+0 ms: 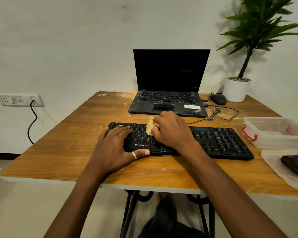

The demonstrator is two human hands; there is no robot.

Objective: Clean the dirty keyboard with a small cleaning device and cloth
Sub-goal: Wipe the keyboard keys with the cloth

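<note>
While right hand point(172, 130) grips cloth point(150, 126), keyboard point(222, 140) directly beneath

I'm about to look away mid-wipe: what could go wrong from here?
1. The right hand presses the cloth on the keyboard; grit may drop between keys.
2. Only the left hand steadies it; a hard stroke could slide it and tug its cable.
3. The clear container near its right end could get bumped.

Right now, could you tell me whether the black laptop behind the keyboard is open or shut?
Open: the black laptop has its lid raised, dark screen and keys both showing.
</note>
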